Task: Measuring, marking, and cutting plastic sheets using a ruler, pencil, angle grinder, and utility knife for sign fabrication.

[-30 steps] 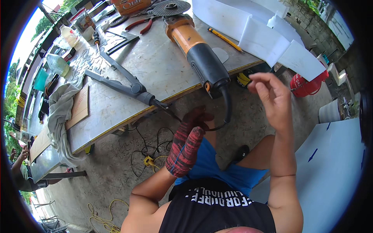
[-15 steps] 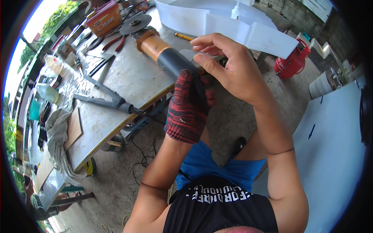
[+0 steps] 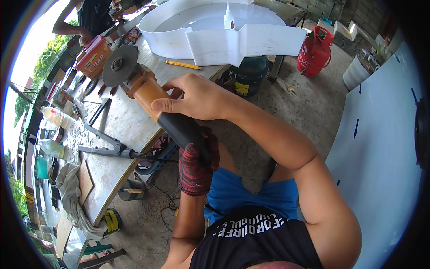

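Note:
An orange and black angle grinder (image 3: 150, 95) with a grey disc (image 3: 120, 66) is held tilted over the table's near edge, disc end away from me. My left hand (image 3: 197, 168), in a red and black knit glove, is wrapped round the black rear end of the grinder. My bare right hand (image 3: 190, 96) is closed round the orange body, thumb on top and fingers over the far side. Part of its fingers is hidden behind the grinder.
On the metal-topped table (image 3: 134, 130) lie a yellow pencil (image 3: 182, 64), a grey hinged tool (image 3: 112, 148), a cloth (image 3: 71, 197) and an orange tub (image 3: 93, 56). A curved white piece (image 3: 215, 45) stands behind. Another person (image 3: 94, 20) is at far left; a red gas cylinder (image 3: 315, 51) stands right.
My right hand has come down from beside the grinder and closed on its orange body. The grinder has shifted left and nearer, along with my left hand.

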Demonstrator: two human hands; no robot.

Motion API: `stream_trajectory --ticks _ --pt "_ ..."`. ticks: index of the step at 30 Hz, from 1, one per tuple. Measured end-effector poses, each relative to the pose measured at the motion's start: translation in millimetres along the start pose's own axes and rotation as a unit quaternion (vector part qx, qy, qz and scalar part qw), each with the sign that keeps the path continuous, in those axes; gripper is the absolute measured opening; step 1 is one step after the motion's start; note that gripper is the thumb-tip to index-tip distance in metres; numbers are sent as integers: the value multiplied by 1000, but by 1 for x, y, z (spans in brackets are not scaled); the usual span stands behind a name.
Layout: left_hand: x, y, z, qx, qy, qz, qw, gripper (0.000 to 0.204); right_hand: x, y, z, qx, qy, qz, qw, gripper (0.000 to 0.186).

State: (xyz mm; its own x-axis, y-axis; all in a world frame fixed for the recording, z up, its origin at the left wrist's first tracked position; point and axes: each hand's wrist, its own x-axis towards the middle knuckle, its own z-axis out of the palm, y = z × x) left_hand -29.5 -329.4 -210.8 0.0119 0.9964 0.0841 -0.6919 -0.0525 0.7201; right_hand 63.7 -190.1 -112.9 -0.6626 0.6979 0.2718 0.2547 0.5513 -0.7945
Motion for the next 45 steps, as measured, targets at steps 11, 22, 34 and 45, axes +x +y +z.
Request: stream_trajectory --ticks 11,22,34,45 --pt "0 -13 -3 95 -348 -150 920 74 -91 -14 -15 539 -32 -84 837 91" --pt "45 -110 78 346 -381 -45 856 96 -212 25 -67 291 485 -4 825 62" --pt "90 -178 123 394 -520 -85 753 97 -288 84 -107 313 577 36 754 52" --pt "138 -258 107 527 -463 -124 702 73 -302 210 -110 389 602 44 696 46"
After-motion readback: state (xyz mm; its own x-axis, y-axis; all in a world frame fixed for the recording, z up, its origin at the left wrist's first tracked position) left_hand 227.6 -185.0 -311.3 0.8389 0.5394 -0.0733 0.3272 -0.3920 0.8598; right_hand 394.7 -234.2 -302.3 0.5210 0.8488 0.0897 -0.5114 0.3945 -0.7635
